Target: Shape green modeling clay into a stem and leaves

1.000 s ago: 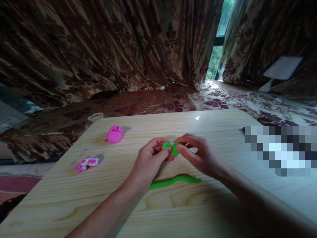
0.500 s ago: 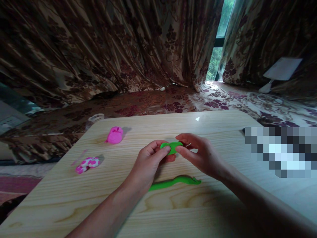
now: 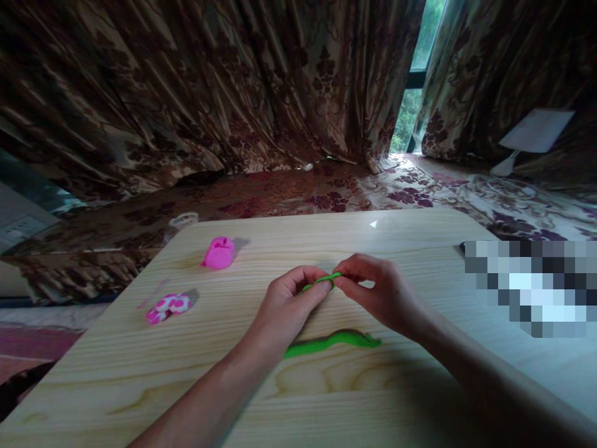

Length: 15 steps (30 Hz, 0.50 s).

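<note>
Between my two hands is a small flat piece of green modelling clay (image 3: pixel 336 275), turned edge-on so that only a thin green rim shows. My left hand (image 3: pixel 291 298) pinches it from the left, thumb in front and fingers behind. With thumb and fingertips, my right hand (image 3: pixel 375 286) grips its right end. On the table just below lies a long wavy strip of green modelling clay (image 3: pixel 333 341); my left wrist hides its left end.
At the left of the wooden table (image 3: pixel 373 398) lie a pink slipper-shaped clay piece (image 3: pixel 219 253) and a pink-and-white spotted clay piece (image 3: pixel 168 306). A blurred-out object (image 3: pixel 532 283) lies at the right edge. A white lamp (image 3: pixel 534 132) stands beyond the table.
The green piece has been tilted from showing its broad face to edge-on. My fingers have closed in tighter around it. The strip and the pink pieces lie as before.
</note>
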Available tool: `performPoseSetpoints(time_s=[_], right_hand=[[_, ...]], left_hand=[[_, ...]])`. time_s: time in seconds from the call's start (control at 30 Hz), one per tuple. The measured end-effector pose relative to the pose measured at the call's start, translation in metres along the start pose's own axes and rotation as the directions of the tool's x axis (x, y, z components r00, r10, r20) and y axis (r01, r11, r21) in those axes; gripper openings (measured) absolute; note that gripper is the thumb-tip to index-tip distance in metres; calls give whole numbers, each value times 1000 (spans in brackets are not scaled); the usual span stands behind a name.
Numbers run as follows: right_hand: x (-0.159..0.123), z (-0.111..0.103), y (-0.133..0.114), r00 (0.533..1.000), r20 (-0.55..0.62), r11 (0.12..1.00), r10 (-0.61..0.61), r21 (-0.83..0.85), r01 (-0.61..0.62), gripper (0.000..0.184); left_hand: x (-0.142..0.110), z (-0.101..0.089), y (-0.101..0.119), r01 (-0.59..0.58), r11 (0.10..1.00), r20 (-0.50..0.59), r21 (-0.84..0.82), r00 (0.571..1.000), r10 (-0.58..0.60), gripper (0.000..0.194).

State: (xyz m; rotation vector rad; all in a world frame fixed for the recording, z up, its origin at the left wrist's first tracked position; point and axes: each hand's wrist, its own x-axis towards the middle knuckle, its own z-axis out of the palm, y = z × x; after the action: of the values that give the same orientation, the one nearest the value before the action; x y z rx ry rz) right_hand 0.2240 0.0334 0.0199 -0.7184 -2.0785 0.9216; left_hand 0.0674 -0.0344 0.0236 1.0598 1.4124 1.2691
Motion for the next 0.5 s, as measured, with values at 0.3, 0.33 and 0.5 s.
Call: performPoseSetpoints(time_s=[0.3,0.33,0.5], right_hand=[[-1,-2,-4,1000,9,1000,-27,17,27,9],[-1,-2,-4,999,4,999,-35,0,35,9],[-1,-1,-2,996,35,995,-80,-56,82,14]], left_hand=[[-1,0,-1,-39,997,16,61,999,38,18],[-1,0,0,-30,998,30,49,999,29,18],[-2,3,5,-46,996,0,71,999,46,19]])
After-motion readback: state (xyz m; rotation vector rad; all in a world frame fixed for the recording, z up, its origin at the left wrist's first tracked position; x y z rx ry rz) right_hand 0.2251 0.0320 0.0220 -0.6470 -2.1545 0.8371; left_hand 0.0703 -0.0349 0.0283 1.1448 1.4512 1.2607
